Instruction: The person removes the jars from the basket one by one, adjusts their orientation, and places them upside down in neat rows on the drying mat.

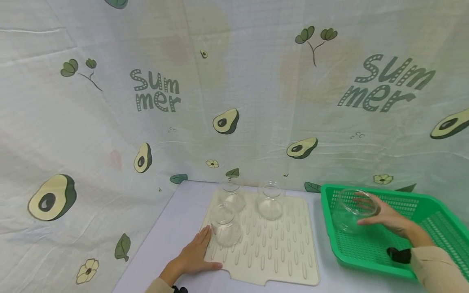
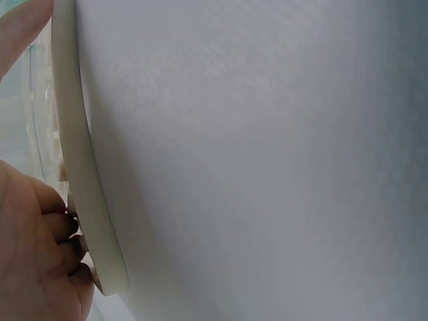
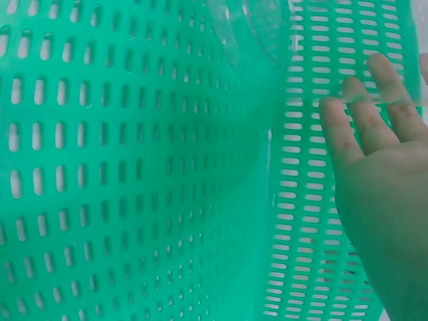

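My right hand [image 1: 382, 213] is at the left end of the green plastic basket [image 1: 381, 266], holding a clear glass cup [image 1: 348, 219] with the thumb on the near side and the fingers behind it. The right wrist view shows those fingers [image 3: 366, 124] through the transparent wall. My left hand [image 1: 194, 252] rests along the left edge of a cream ridged mat [image 1: 275, 244], fingers extended and thumb at the near edge. Three more clear cups stand on the mat: one at the back left [image 1: 232, 199], another at the back right [image 1: 270, 207], and a third [image 1: 227, 234] by my left fingertips.
A white table surface [image 1: 172, 219] lies under the mat and basket. Behind and to the left hangs a pale cloth [image 1: 256, 81] printed with avocados and lettering. The basket has raised slotted walls and stands just right of the mat.
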The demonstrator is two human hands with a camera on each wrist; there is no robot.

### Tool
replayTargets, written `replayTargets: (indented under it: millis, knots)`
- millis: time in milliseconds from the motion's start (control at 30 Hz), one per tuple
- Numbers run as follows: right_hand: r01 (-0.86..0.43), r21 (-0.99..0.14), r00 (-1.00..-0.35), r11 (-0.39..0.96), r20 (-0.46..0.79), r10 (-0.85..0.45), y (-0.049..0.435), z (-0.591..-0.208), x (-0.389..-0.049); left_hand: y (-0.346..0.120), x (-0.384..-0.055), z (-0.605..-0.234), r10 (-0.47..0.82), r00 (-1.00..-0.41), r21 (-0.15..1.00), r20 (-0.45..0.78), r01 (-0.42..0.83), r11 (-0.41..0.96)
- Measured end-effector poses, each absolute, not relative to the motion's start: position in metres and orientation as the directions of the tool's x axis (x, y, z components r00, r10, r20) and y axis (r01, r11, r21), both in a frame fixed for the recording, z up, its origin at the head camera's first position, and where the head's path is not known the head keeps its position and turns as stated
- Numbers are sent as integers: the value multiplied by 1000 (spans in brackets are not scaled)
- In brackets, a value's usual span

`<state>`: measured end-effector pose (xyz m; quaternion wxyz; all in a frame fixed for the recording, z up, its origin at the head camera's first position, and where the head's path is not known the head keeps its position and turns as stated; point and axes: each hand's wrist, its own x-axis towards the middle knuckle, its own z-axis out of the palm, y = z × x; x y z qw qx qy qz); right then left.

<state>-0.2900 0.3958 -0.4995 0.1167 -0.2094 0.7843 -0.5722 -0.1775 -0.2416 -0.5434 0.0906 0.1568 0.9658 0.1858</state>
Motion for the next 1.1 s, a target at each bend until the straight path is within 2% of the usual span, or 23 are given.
replayTargets:
  millis: [667,967,1100]
  knots:
    - [-230,-921,-880,314,59,-472,405,-461,-277,-242,-177,-546,320,-942,377,-104,261,889]
    - [-288,-896,-873,338,100,-478,402,-439,-266,-248,-174,-542,273,-957,500,-101,188,845]
    - [-328,-879,-866,345,134,-482,398,-427,-260,-253,-173,-534,272,-960,523,-72,196,830]
